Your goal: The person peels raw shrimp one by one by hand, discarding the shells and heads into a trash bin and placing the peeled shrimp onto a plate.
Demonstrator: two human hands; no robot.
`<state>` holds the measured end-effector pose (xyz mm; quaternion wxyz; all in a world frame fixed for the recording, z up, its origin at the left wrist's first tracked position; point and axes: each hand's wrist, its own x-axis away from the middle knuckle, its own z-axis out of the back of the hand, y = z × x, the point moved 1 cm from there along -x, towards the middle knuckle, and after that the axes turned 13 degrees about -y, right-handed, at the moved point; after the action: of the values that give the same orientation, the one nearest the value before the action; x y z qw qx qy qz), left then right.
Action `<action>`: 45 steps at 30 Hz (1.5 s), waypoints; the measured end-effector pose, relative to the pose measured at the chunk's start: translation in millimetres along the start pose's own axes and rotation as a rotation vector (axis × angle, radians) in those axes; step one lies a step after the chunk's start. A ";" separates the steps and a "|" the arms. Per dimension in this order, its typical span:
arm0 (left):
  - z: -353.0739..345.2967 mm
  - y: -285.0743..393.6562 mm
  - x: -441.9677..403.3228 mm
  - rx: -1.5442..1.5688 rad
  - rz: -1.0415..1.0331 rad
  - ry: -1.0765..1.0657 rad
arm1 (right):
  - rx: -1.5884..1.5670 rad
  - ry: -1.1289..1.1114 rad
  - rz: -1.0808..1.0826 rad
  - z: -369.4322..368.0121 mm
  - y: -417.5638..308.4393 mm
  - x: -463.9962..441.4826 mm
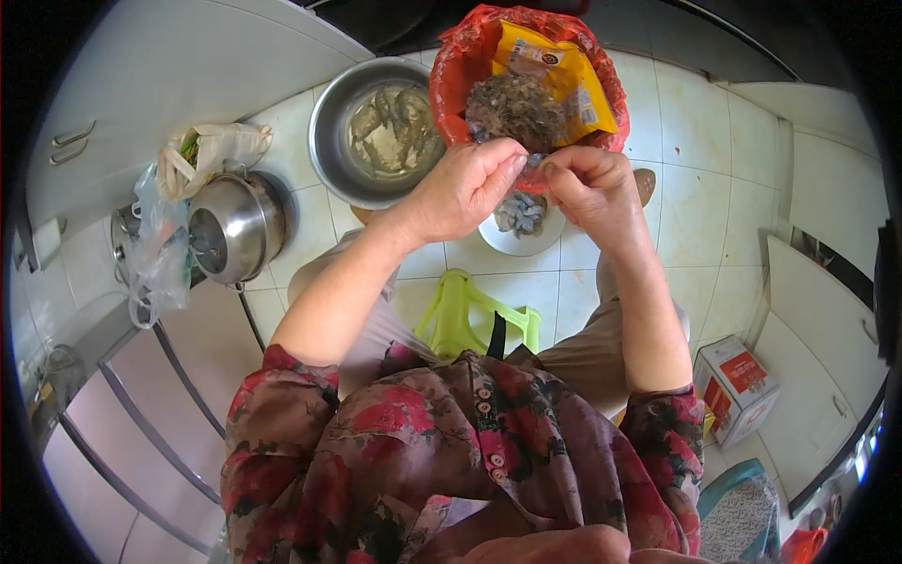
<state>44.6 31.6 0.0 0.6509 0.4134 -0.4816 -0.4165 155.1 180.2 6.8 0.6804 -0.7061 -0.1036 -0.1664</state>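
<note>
My left hand [467, 191] and my right hand [596, 195] meet over the near rim of a bin lined with a red plastic bag [458, 73]. Between their pinched fingertips is a small greyish shrimp [534, 161], partly covered by the fingers. Inside the bin lie a heap of shrimp shells [515, 110] and a yellow packet [575, 83]. Just below my hands, a white plate [513, 246] on the floor carries peeled shrimp [522, 215]. To the left stands a metal basin [324, 141] with whole shrimp [393, 127] in it.
A lime-green plastic stool [458, 299] is between my legs. At left are a steel pot [230, 228], a cloth bag [225, 150] and a clear plastic bag [160, 254]. A white and red carton [738, 387] stands at right beside white cabinets [819, 348].
</note>
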 end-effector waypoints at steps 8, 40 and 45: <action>-19.5 -11.2 -4.5 -0.404 -0.219 0.256 | -0.090 0.046 -0.073 -11.0 8.6 -4.4; -9.7 -8.8 0.2 0.265 0.044 0.080 | 0.597 0.142 0.283 -15.4 1.5 -1.2; -17.0 -15.8 -4.4 0.031 -0.113 0.144 | 0.745 0.209 0.305 -17.0 7.1 -2.8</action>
<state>58.0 33.1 -19.4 0.6530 0.4788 -0.4156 -0.4143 153.6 163.2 -0.5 0.9132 -0.3981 0.0185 -0.0856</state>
